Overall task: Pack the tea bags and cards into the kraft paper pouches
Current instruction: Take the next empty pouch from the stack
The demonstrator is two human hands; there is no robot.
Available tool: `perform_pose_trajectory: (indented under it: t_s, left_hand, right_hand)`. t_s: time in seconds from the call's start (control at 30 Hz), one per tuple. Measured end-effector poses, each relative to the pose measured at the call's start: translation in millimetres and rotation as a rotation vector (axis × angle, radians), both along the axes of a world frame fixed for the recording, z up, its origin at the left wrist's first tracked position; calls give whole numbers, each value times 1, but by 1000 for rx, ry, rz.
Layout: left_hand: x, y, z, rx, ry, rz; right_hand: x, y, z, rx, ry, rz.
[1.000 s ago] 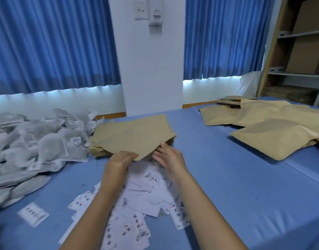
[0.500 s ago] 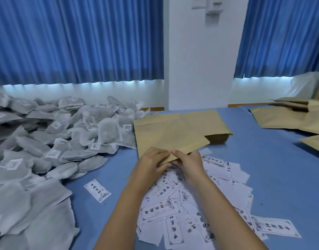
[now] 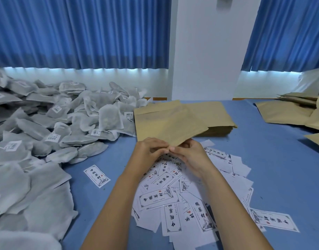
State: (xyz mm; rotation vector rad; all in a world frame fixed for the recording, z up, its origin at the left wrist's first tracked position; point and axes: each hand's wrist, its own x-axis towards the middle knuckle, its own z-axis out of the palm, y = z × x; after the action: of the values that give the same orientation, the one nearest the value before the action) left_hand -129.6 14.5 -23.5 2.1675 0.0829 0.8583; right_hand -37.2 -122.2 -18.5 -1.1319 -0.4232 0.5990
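Pouch (image 3: 170,123) first: one kraft paper pouch lies tilted over the stack of flat pouches (image 3: 214,114), its near corner lifted and pinched by both hands. The left hand (image 3: 149,150) and the right hand (image 3: 189,156) meet fingertip to fingertip at that corner, fingers curled onto the paper edge. Whether the two layers of the mouth have parted I cannot tell, since the fingers hide it.

My guess is that the mouth is being worked open, and the risk sits there. Thin kraft paper pinched hard at one corner could crease or tear if the layers stick and the pull goes sideways. A second pouch clinging underneath could also come up with it.

Just below the pouch, under the wrists, the cards (image 3: 173,204) lie loosely spread on the blue table (image 3: 272,168). A forearm dragged across them could bend some or sweep them away.

Left of the pouch the tea bags (image 3: 64,123) are heaped with strings and tags mixed together, so lifting one may drag others along. Right of the pouch, well apart, lie more pouches (image 3: 285,112).
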Motion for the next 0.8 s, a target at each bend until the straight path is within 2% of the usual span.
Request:
perform_pose_trajectory:
  t_s: [0.13, 0.27, 0.37, 0.4, 0.47, 0.53, 0.63, 0.8]
  left_hand:
    - [-1, -1, 1, -56, 8, 0]
    - [-1, -9, 0, 123, -53, 80]
    - [5, -16, 0, 238, -67, 108]
    - [8, -19, 0, 242, -49, 94]
    - [13, -22, -1, 240, 6, 100]
    - [13, -22, -5, 215, 33, 173]
    - [7, -21, -5, 198, -34, 302]
    - [0, -19, 0, 158, -69, 327]
  right_hand:
    - [0, -1, 1, 8, -38, 21]
    - [0, 0, 2, -18, -69, 21]
    - [-6, 8, 1, -12, -14, -100]
    - [-9, 12, -1, -43, -62, -195]
    - [-14, 18, -5, -207, -327, -366]
    - [-20, 21, -8, -309, -537, -383]
    - [-21, 23, -7, -355, -608, -362]
    - [-24, 20, -2, -377, -610, -235]
